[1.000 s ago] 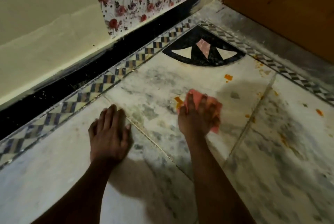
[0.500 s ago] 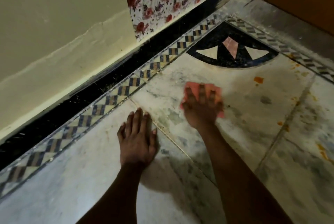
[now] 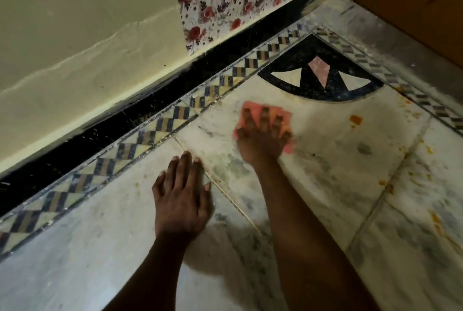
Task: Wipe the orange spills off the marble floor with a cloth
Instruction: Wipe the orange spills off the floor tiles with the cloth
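cloth point(image 3: 260, 112) slid forward, right hand point(image 3: 260, 142) pressing

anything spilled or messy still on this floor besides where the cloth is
Yes. A bright orange blotch sits on the white marble floor to the right of the pink cloth under the right hand, apart from it. Smaller orange smears dot the slab further right, along the seam and patterned border.

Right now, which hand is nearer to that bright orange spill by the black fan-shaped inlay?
Right. The right hand, pressing the pink cloth, lies left of the orange spill; the left hand rests flat, farther left and nearer the person.
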A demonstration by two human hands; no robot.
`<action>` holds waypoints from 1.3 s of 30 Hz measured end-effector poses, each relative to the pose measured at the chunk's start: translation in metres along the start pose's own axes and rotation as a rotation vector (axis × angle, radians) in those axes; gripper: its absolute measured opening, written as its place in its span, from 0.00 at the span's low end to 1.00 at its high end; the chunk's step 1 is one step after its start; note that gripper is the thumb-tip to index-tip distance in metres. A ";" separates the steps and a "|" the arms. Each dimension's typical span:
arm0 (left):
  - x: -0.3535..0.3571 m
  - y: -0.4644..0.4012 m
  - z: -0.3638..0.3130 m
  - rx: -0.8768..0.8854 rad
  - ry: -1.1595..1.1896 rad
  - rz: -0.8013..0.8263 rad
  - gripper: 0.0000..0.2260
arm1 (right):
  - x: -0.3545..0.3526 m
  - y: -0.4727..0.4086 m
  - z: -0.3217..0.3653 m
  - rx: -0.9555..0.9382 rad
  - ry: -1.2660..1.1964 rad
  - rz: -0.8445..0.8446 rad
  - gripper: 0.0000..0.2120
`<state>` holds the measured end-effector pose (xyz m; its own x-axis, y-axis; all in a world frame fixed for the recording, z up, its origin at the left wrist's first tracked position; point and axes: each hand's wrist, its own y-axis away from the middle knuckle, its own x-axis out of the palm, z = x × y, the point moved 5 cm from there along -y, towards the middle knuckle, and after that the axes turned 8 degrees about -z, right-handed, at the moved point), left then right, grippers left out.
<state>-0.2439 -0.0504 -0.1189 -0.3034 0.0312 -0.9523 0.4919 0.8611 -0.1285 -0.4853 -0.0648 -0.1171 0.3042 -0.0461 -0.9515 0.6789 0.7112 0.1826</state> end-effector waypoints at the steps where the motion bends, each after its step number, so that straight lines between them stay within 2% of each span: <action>1: 0.000 0.001 -0.001 -0.002 0.000 0.001 0.29 | 0.006 0.015 0.005 -0.142 0.032 0.031 0.30; 3: 0.000 0.001 -0.002 0.000 -0.006 -0.008 0.29 | 0.017 0.058 -0.008 -0.366 0.041 0.037 0.28; 5: -0.002 0.001 -0.001 -0.007 -0.007 -0.011 0.29 | 0.018 0.096 -0.041 -0.461 0.039 -0.055 0.27; 7: -0.001 0.000 -0.001 0.001 -0.009 -0.011 0.29 | 0.011 0.096 -0.075 -0.317 0.045 -0.143 0.27; 9: 0.000 0.000 0.000 -0.006 -0.013 -0.007 0.29 | 0.004 0.062 -0.089 -0.039 0.039 -0.200 0.29; 11: 0.002 0.000 0.000 -0.004 -0.014 -0.002 0.29 | -0.004 0.020 -0.071 0.221 -0.010 -0.217 0.29; 13: 0.004 0.001 0.002 0.007 -0.016 0.003 0.29 | -0.003 -0.017 -0.036 0.289 -0.061 -0.169 0.29; 14: 0.004 0.001 0.002 0.011 -0.017 0.001 0.29 | 0.000 -0.029 -0.015 0.217 -0.047 -0.150 0.30; 17: 0.004 0.001 0.002 0.009 -0.028 0.006 0.29 | 0.014 -0.013 0.037 -0.236 0.058 -0.054 0.30; 19: 0.003 0.001 0.002 0.003 -0.026 0.005 0.29 | 0.021 0.028 0.039 -0.498 0.076 -0.019 0.28; 21: 0.003 0.002 0.000 0.001 -0.024 -0.007 0.29 | 0.021 0.063 0.010 -0.586 0.056 -0.110 0.25; 23: 0.002 0.000 0.000 0.003 -0.022 -0.023 0.29 | 0.013 0.066 -0.022 -0.456 0.077 -0.175 0.25; 25: 0.002 0.000 0.001 0.002 -0.028 -0.016 0.29 | 0.010 0.040 -0.038 -0.146 0.090 -0.195 0.27; 27: 0.003 0.000 0.001 -0.002 -0.026 -0.022 0.29 | 0.002 0.003 -0.025 0.166 -0.010 -0.204 0.29; 28: 0.003 0.001 0.001 -0.002 -0.025 -0.024 0.29 | 0.000 -0.017 -0.010 0.251 -0.077 -0.169 0.29; 29: 0.004 0.001 0.000 0.001 -0.025 -0.026 0.29 | 0.001 -0.034 0.007 0.256 -0.111 -0.131 0.30; 30: 0.004 0.001 0.001 0.003 -0.024 -0.030 0.29 | 0.005 -0.045 0.023 0.181 -0.091 -0.098 0.31; 32: 0.004 0.001 0.002 0.002 -0.026 -0.034 0.29 | 0.012 -0.046 0.044 -0.125 0.024 -0.047 0.30; 35: 0.003 0.001 0.001 0.003 -0.025 -0.033 0.28 | 0.016 0.010 0.025 -0.545 0.090 -0.075 0.28; 37: 0.004 0.000 0.001 0.007 -0.025 -0.032 0.28 | 0.012 0.037 -0.013 -0.564 0.087 -0.107 0.27; 39: 0.005 0.001 0.002 0.006 -0.019 -0.032 0.29 | 0.005 0.024 -0.051 -0.368 0.121 -0.102 0.27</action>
<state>-0.2429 -0.0505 -0.1242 -0.3035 -0.0061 -0.9528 0.4871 0.8585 -0.1607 -0.5019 -0.0120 -0.1298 0.1515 -0.0623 -0.9865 0.4104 0.9119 0.0055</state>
